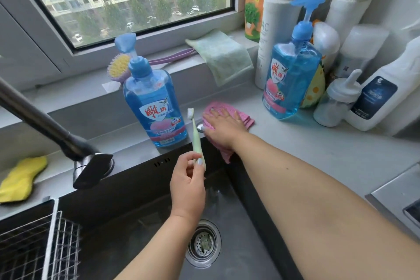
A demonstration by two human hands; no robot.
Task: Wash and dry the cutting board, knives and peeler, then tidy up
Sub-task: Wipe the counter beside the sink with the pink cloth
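Kitchen counter (284,143) by window, dark sink (141,207) below w/ drain strainer (203,244) at bottom. Tidy-up stage by the look of it: no cutting board, knives or peeler in view. Right hand (223,128) flat, fingers straight, pressing pink cloth (229,113) onto counter at sink's back edge, cloth's near end hanging over the rim. Left hand (187,185) curled round pale green brush (196,141), bristle end up, just beside blue soap bottle (155,107). Yellow sponge (21,178) far left, wire rack (41,241) in sink corner. Next, probably: wipe along rim, keep cloth clear of bottle, then park brush somewhere off the wet edge.
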